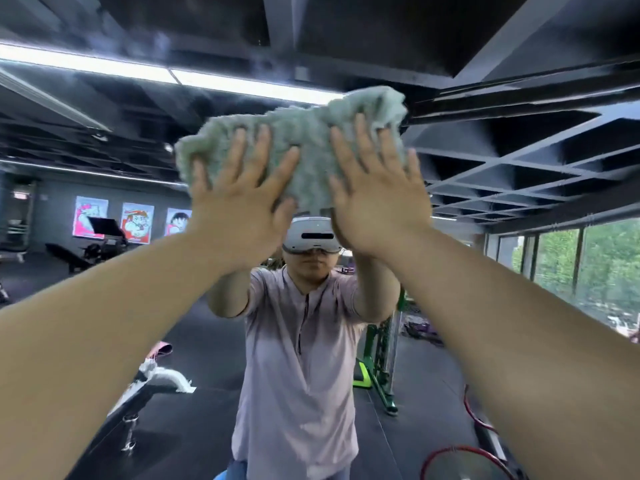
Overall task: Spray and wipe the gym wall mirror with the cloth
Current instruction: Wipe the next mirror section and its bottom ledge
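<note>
A pale green fluffy cloth [301, 143] is spread flat high on the wall mirror [502, 150], which fills the whole view. My left hand [239, 202] presses the cloth's left half with fingers splayed. My right hand [377, 192] presses its right half the same way. Both arms reach up and forward. No spray bottle is in sight.
The mirror reflects a person in a pale shirt [301, 341] wearing a headset, a dark gym floor, a bench [145, 396] at lower left, a green rack [377, 358], red hoops [460, 455] at lower right, posters [136, 221] and windows [588, 261].
</note>
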The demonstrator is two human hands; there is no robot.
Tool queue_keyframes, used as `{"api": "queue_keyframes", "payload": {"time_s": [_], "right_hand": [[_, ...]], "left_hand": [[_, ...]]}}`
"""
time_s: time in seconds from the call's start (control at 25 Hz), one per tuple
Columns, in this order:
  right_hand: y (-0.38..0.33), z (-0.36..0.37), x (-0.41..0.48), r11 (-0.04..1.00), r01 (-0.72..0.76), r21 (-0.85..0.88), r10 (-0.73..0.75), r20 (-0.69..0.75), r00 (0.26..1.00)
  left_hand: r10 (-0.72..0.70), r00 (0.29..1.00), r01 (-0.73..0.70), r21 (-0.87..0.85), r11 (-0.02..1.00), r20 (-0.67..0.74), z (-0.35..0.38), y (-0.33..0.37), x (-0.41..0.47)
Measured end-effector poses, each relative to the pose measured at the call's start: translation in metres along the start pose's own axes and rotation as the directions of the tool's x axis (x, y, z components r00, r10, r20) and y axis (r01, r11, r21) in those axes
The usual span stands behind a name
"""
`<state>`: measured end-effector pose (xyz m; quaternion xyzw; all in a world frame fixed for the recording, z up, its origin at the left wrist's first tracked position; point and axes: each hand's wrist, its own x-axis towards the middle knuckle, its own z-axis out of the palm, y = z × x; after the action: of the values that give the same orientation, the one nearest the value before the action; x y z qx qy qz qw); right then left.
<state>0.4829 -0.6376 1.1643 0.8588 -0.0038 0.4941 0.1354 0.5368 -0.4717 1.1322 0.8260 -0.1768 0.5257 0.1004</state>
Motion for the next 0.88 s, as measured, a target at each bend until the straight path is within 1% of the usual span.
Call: {"api": "queue_keyframes", "payload": {"time_s": [0.08,0.12,0.2,0.24,0.28,0.32,0.4,0.48,0.56,0.64,0.68,0.76,0.88], "right_hand": [[0.034,0.001,-0.030,0.987,-0.163,0.001,0.163,0.015,0.987],[0.040,0.004,-0.047,0.969,-0.246,0.010,0.246,0.029,0.969],[0.029,0.013,-0.070,0.921,-0.386,0.047,0.383,0.069,0.921],[0.015,0.018,-0.074,0.902,-0.425,0.072,0.420,0.075,0.904],[-0.002,0.022,-0.071,0.898,-0.430,0.096,0.425,0.068,0.902],[-0.023,0.024,-0.063,0.907,-0.405,0.117,0.401,0.057,0.914],[-0.064,0.024,-0.042,0.942,-0.309,0.132,0.307,0.032,0.951],[-0.108,0.023,-0.024,0.970,-0.211,0.119,0.209,0.033,0.977],[-0.140,0.024,-0.019,0.992,-0.088,0.088,0.084,0.050,0.995],[-0.150,0.027,-0.022,0.999,-0.011,0.052,0.008,0.059,0.998],[-0.145,0.027,-0.024,0.999,-0.013,0.036,0.011,0.053,0.999],[-0.119,0.023,-0.031,0.993,-0.115,0.017,0.114,0.048,0.992],[-0.075,0.026,-0.058,0.950,-0.311,0.012,0.310,0.056,0.949]], "left_hand": [[0.163,0.985,-0.166,0.038,0.985,0.052,0.004,0.035,0.000],[0.247,0.965,-0.253,0.059,0.966,0.081,0.007,0.049,-0.006],[0.380,0.915,-0.395,0.115,0.911,0.131,0.011,0.056,-0.018],[0.412,0.901,-0.429,0.137,0.893,0.138,0.012,0.046,-0.021],[0.410,0.904,-0.425,0.151,0.892,0.124,0.011,0.028,-0.021],[0.383,0.918,-0.395,0.164,0.904,0.099,0.010,0.003,-0.021],[0.321,0.947,-0.321,0.171,0.932,0.027,0.009,-0.054,-0.021],[0.267,0.963,-0.261,0.124,0.957,-0.033,0.011,-0.105,-0.031],[0.224,0.974,-0.221,0.076,0.972,-0.042,0.019,-0.130,-0.051],[0.183,0.982,-0.180,0.060,0.982,-0.052,0.024,-0.135,-0.063],[0.153,0.987,-0.152,0.032,0.988,-0.049,0.022,-0.131,-0.063],[0.165,0.986,-0.165,0.001,0.986,-0.034,0.014,-0.116,-0.051],[0.308,0.951,-0.308,0.011,0.951,0.041,0.009,-0.071,-0.034]]}}
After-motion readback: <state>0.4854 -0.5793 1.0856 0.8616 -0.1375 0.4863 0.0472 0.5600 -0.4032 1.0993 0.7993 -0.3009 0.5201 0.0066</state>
